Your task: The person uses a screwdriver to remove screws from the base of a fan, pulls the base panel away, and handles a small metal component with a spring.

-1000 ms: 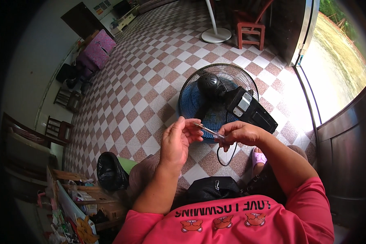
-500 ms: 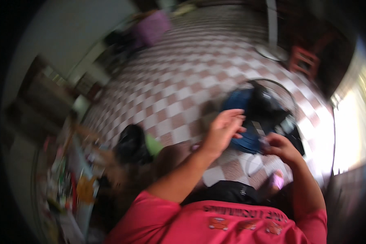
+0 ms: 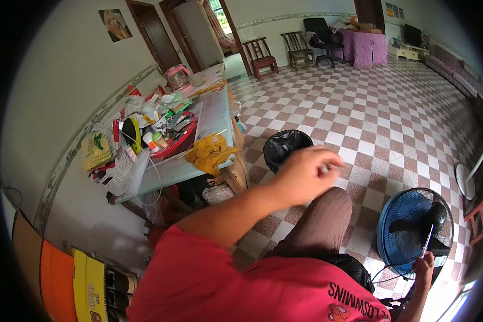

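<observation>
Two hands are seen, set well apart. At the lower right of the frame a screwdriver (image 3: pixel 429 239) is held in the right hand (image 3: pixel 424 264); the grip is closed around its handle, and its thin shaft is pointed toward the top of the picture, seen against the fan (image 3: pixel 393 232). Whether the fan is touched by the tip cannot be told. The fan, whose blue shows through a dark wire guard, is laid on the checkered floor (image 3: pixel 327 102) at the lower right.

Near the middle of the frame the left hand (image 3: pixel 308 172) is raised, slightly blurred. Its fingers are bent and its grip is partly closed; whether anything is held there cannot be told. Part of a bin (image 3: pixel 276 153), lined with a black bag, is hidden behind it. A brown trouser leg (image 3: pixel 319 222) is seen just below.

At the left of the frame the table (image 3: pixel 213 114) is crowded with small bottles and packets, many of them gathered in a red tray (image 3: pixel 181 146). A yellow cloth (image 3: pixel 212 153) is draped over the table's near right corner, a white basket (image 3: pixel 118 177) is set at its left, and a pink kettle (image 3: pixel 177 77) is placed toward its far end.
</observation>
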